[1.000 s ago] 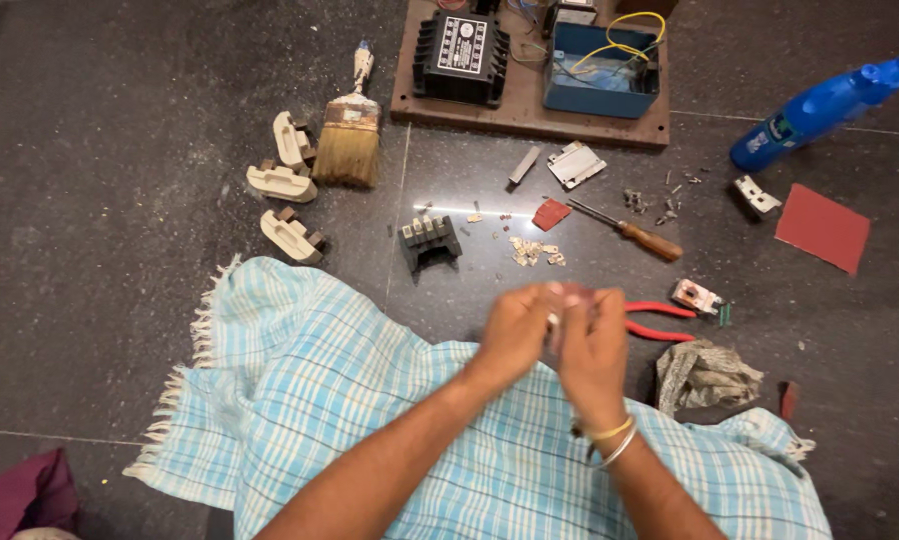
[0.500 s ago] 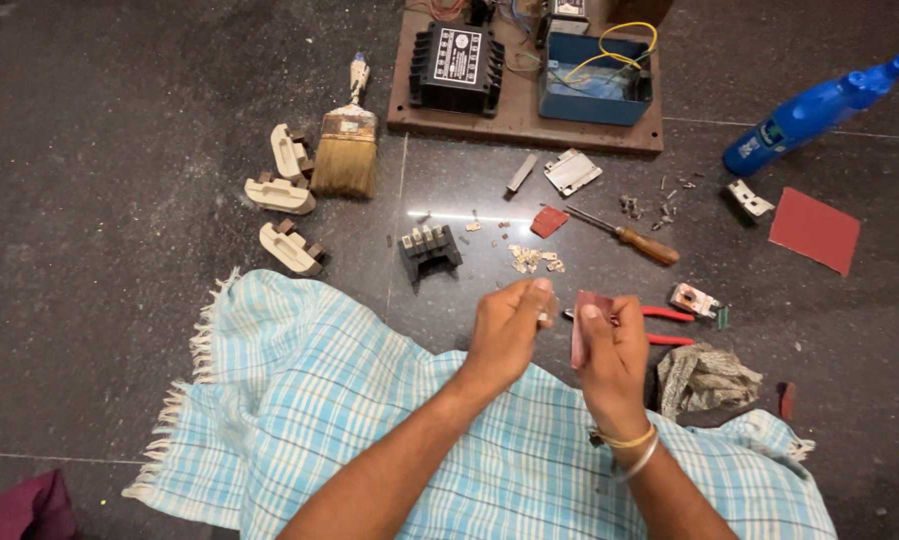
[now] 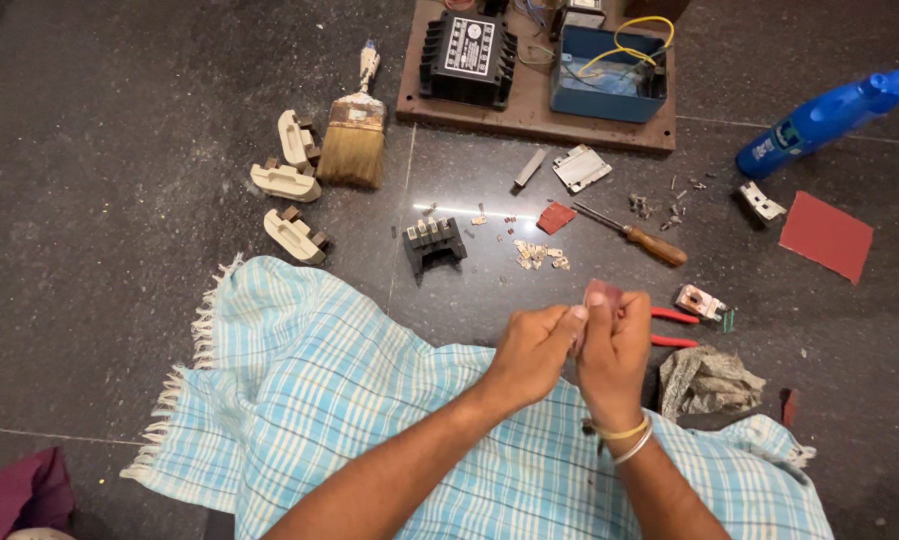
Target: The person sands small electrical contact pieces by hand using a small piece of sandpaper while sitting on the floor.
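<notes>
Both my hands meet above the blue checked cloth point(image 3: 369, 420) on my lap. My right hand point(image 3: 614, 355) pinches a small reddish piece of sandpaper point(image 3: 601, 293) that sticks up above its fingers. My left hand point(image 3: 534, 350) is closed against it, fingertips touching the right hand; whatever small part it grips is hidden. Red-handled pliers point(image 3: 674, 328) lie on the floor just right of my right hand, beside a small copper-coloured part point(image 3: 699, 302).
On the dark stone floor lie a black terminal block point(image 3: 434, 243), small metal bits point(image 3: 537, 254), a screwdriver point(image 3: 634, 235), a paintbrush point(image 3: 354, 135), three cream fuse carriers point(image 3: 289, 185), a blue bottle point(image 3: 829, 115), a red sandpaper sheet point(image 3: 826, 235), a grey rag point(image 3: 707, 380) and a wooden board with electrical units point(image 3: 534, 70).
My hands were pressed together, drew slightly apart half a second ago, and have closed together again around the reddish piece. The things on the floor have not moved.
</notes>
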